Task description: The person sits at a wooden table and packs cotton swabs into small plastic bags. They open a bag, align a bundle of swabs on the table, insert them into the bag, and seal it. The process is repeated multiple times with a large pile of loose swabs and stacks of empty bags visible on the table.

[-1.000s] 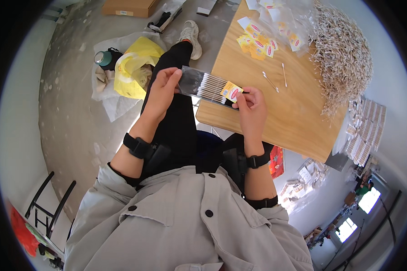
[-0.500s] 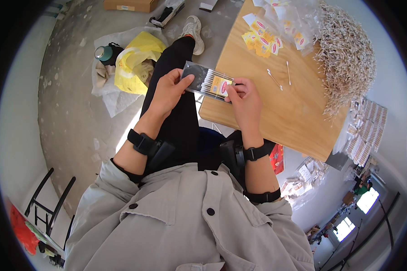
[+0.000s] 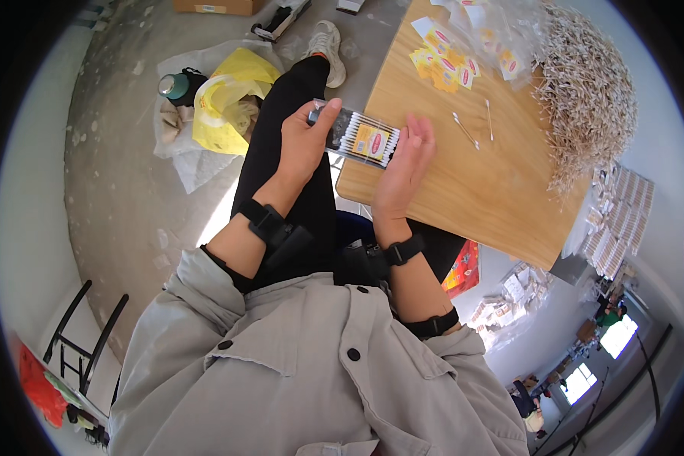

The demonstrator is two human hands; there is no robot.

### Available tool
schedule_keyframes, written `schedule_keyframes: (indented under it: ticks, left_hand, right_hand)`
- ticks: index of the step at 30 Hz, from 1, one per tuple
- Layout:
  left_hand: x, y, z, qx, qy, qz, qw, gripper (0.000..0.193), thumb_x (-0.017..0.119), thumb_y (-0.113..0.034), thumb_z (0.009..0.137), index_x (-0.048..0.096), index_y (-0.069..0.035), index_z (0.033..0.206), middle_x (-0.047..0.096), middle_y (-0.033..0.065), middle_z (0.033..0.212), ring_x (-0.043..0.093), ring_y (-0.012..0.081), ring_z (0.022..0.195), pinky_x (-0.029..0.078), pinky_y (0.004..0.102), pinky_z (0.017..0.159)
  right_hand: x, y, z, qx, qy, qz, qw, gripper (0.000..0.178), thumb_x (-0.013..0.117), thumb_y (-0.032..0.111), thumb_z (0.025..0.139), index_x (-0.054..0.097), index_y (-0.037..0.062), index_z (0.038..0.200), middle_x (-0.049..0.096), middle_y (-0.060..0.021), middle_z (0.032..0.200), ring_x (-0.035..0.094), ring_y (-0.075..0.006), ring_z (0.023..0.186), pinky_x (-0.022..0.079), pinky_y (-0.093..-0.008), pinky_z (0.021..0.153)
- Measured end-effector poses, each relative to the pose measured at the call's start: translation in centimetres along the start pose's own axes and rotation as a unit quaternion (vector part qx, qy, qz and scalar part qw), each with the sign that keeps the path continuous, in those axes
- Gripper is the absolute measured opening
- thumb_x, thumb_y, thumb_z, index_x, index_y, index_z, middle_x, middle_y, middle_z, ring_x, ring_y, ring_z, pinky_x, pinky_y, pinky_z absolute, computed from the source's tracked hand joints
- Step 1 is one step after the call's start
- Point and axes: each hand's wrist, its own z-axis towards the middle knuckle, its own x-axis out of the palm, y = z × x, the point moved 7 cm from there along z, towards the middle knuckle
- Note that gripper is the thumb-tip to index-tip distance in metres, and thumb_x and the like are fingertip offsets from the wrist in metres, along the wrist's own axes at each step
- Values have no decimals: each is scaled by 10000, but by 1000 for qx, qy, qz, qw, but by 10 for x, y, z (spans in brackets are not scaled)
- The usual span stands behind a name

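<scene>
A: Fingers of your left hand (image 3: 305, 144) curl over the far end of the packet of cotton swabs (image 3: 355, 137), thumb on top, pinching it.

B: And the right hand (image 3: 404, 163)?

A: Flat, fingers straight and pressed together, set against the packet's near end, likely squaring the swabs inside. You hold the packet in the air over your lap, just off the edge of the wooden tabletop (image 3: 463, 190).

B: Surroundings?

A: Two loose swabs (image 3: 475, 125) lie on the tabletop, yellow labels (image 3: 447, 67) beyond them, a big heap of swabs (image 3: 585, 91) at the right. On the floor, a yellow bag (image 3: 224, 102).
</scene>
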Motion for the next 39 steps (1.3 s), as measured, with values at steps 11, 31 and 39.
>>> schedule_keyframes:
  ticks: [11,31,39]
  left_hand:
    - [-5,-12,-6,67,-50,172,982,287,675,-234,936,644,24,814,586,-21,662,474,36,622,420,241,562]
    - [135,-62,-84,305,227,495,781,735,726,-116,785,368,0,1416,317,248,1473,282,423,1391,254,505,1130]
    - [202,33,-82,372,287,664,582,896,697,-431,814,295,-1,1489,247,175,1576,201,315,1477,160,528,1181]
  right_hand:
    - [22,3,-7,5,23,-18,1000,445,360,247,1053,354,-61,1375,362,-184,1352,396,-282,1312,282,-402,1141]
    - [-129,15,89,-105,39,-396,911,243,758,127,760,681,113,991,539,-123,1019,568,-300,932,494,-386,795]
    - [-166,21,103,-15,-118,-262,958,218,759,141,759,679,104,958,547,-133,1033,576,-303,922,507,-394,782]
